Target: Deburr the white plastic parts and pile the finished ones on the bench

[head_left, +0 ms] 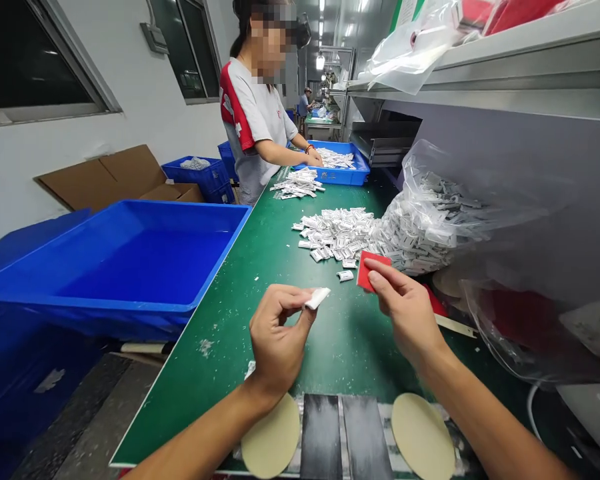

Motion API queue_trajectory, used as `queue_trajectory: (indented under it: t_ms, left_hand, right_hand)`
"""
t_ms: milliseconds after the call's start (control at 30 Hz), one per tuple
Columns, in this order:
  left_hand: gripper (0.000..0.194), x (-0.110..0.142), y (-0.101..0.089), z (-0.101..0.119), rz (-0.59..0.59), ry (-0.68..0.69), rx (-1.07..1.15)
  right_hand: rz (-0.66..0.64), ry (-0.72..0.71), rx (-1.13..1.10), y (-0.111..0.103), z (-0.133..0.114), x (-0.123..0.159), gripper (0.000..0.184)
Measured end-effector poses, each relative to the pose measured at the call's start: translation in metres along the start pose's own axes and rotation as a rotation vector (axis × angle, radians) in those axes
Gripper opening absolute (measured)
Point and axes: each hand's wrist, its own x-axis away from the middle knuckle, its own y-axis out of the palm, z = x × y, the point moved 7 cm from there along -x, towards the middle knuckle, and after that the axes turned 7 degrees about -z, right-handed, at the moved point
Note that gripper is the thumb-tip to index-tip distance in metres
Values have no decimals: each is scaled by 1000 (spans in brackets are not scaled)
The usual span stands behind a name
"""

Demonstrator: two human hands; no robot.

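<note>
My left hand pinches a small white packet between thumb and fingertips, held above the green table. My right hand grips a small red card or pouch upright, just in front of a heap of small white packets. One loose white packet lies on the table between the heap and my hands. The two hands are apart, about a hand's width.
A clear plastic bag full of white packets spills at the right. A large blue tray sits at the left. Another person works farther along the table by a blue bin. Two round pads lie near me.
</note>
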Motion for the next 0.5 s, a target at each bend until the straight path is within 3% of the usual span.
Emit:
queue_trajectory:
  t_ms: [100, 233, 400, 500]
  left_hand:
    - [11, 0, 1, 0, 7, -15, 24]
    - [9, -2, 5, 0, 12, -75, 92]
    - [11, -6, 24, -8, -188, -242, 158]
    - [6, -5, 25, -9, -252, -267, 81]
  right_hand:
    - [-154, -70, 110, 8, 1, -5, 50]
    - [-73, -150, 263, 4, 0, -11, 39]
    - [-213, -345, 429, 26, -25, 4, 25]
    - [-199, -484, 547, 30, -36, 16, 22]
